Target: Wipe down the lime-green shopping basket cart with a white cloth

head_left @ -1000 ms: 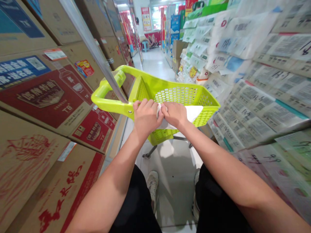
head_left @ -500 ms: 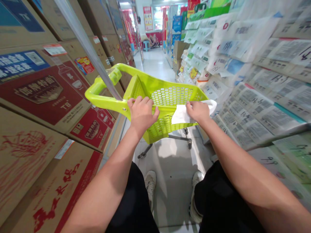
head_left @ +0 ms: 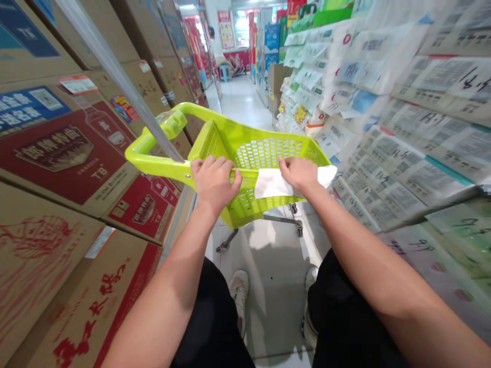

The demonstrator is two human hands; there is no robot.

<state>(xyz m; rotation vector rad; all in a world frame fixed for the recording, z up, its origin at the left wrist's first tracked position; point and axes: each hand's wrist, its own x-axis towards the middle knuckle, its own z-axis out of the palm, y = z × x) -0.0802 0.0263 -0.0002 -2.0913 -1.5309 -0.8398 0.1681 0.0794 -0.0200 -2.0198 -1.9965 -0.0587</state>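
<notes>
A lime-green plastic shopping cart [head_left: 245, 138] stands sideways in front of me, its handle end to the left. My left hand [head_left: 215, 180] is closed over the near rim, close to the handle. Farther right on that same rim, my right hand [head_left: 301, 173] presses a white cloth [head_left: 268, 183] against the plastic, fingers curled over the edge. The cloth drapes down the cart's outer side and sticks out past the wrist. A metal pole [head_left: 118, 76] rises from the handle end toward the upper left. Holes pattern the basket walls, and I see no goods in it.
Stacked cardboard boxes [head_left: 57, 148] line the left side. Packs of tissue paper [head_left: 418, 122] with handwritten prices are piled on the right. Cart wheels [head_left: 299, 227] rest on the tiled floor [head_left: 276, 286] near my shoes. Down the aisle are a blue stool [head_left: 225, 72] and a partly visible person.
My right hand and the white cloth have slid left along the cart's rim. My left hand keeps its grip on the rim. The whole view has shifted slightly.
</notes>
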